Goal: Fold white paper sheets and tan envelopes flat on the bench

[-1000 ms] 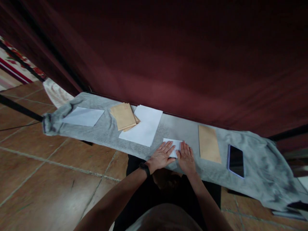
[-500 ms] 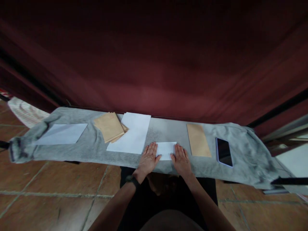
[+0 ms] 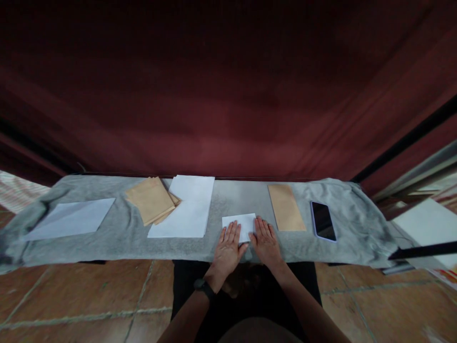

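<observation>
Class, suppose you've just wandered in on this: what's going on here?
A person has both hands on a small white paper lying on a grey cloth: the left hand flat over its left part, the right hand at its right edge. To the left, a brown paper pile overlaps white sheets; to the right lie a single brown paper and a smartphone.
</observation>
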Demonstrator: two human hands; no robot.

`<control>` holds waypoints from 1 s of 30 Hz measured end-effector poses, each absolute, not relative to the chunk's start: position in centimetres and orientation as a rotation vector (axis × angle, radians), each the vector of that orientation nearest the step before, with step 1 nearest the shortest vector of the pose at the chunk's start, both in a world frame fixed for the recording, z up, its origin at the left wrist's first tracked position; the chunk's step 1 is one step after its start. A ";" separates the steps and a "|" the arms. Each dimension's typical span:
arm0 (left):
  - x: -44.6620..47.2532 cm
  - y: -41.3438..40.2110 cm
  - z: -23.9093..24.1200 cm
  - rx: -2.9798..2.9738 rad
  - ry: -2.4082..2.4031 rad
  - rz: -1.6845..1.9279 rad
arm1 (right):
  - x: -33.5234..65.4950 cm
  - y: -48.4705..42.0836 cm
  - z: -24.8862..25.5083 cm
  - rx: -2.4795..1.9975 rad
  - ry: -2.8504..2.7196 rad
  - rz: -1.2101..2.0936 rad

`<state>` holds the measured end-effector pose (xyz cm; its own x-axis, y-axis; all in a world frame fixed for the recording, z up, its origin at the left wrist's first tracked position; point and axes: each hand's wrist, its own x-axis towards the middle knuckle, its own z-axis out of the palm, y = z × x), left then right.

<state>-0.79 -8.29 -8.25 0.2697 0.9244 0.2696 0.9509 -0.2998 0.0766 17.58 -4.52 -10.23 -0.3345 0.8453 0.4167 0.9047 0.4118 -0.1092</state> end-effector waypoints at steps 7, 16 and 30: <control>-3.2 -8.3 -9.3 -2.363 -1.849 -0.313 | 18.3 -4.8 -10.6 -1.522 -2.220 -0.170; -1.8 -7.4 -9.1 -2.449 -1.739 -0.130 | 18.6 -4.8 -10.3 -1.514 -2.167 -0.088; -0.5 -7.3 -5.2 -2.424 -1.804 0.024 | 19.4 -4.8 -9.8 -1.436 -2.072 0.123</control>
<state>-0.52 -7.34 -5.16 0.2895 0.9554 0.0589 0.9535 -0.2825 -0.1053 19.41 -4.77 -9.81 -0.2280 0.8760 0.4250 0.8196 0.4083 -0.4019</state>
